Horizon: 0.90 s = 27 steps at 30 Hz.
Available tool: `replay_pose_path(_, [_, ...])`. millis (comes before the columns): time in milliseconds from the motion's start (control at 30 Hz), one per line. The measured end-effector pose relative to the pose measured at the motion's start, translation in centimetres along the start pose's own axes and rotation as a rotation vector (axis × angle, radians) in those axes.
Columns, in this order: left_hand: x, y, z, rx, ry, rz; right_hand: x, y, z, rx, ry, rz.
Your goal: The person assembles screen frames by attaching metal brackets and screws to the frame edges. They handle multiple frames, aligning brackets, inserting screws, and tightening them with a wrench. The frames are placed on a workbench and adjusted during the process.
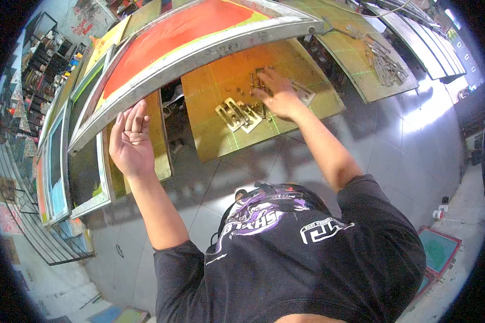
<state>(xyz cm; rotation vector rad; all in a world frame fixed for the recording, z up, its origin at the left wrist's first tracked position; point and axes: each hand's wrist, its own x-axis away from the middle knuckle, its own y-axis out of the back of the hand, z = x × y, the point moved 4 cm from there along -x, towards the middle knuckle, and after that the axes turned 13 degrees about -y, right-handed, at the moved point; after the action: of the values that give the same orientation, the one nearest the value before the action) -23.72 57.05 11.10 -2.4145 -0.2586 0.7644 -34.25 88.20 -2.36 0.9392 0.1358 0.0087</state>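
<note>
My left hand (133, 141) is raised with its palm toward me. Its fingertips bear against the lower edge of a screen-printing frame (196, 58), which is tilted up and has an orange-red mesh. Under the frame, my right hand (280, 96) reaches over a yellowish board (210, 137), fingers stretched out and apart. Those fingers touch or hover just above small bolts (253, 81); exact contact is hard to tell. Slotted metal plates (233, 114) with bolts lie left of that hand. Another slotted plate (304, 92) lies just beyond the wrist.
A second board (355, 70) at the right carries a pile of metal hardware (385, 64). More printing frames (91, 203) lean at the left beside a metal rack (43, 231). Grey tiled floor (242, 169) lies below. Green-meshed frames (441, 250) rest at the lower right.
</note>
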Motion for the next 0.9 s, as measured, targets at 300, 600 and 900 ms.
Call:
replay_pose_path(300, [-0.6,0.6,0.3,0.03,-0.008,0.032,-3.8,-0.6,0.6,0.197,0.144,0.186])
replay_pose_path(600, [-0.6,0.1,0.6,-0.004,-0.012,-0.031,-4.2,-1.0,1.5,0.003,0.245,0.251])
replay_pose_path(900, [-0.8,0.3,0.6,-0.055,-0.011,-0.052,-6.1,-2.8,5.7,0.198,0.173,0.127])
